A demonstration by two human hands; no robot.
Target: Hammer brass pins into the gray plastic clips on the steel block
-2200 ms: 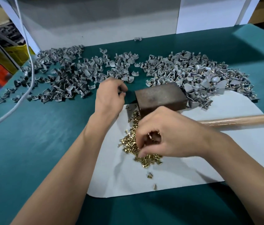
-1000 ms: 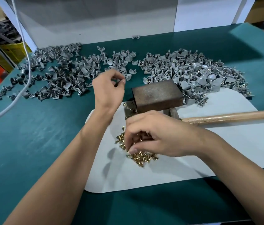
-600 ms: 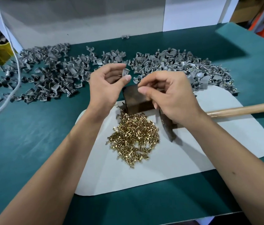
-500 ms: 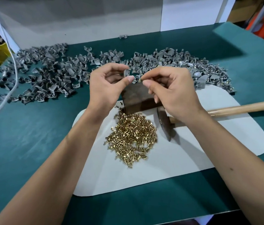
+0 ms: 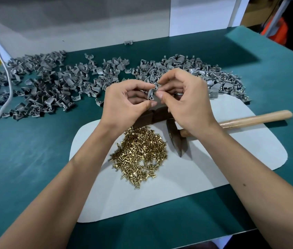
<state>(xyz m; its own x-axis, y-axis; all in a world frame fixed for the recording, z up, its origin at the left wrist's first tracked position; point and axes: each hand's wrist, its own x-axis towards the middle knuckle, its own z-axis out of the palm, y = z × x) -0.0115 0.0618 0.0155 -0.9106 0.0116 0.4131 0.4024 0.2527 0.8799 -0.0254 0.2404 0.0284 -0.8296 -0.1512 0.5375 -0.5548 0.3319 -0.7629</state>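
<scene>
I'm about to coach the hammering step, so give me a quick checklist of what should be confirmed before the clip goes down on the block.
1. Clip held: ok. The left hand and right hand both pinch the gray clip.
2. Pin seated in the clip: cannot tell; fingertips cover it.
3. Steel block top free: cannot tell; the hands hide most of it.
4. Hammer within reach: ok. It lies on the white mat beside the right wrist, untouched.
5. Brass pins in supply: ok, heaped on the mat.
</scene>
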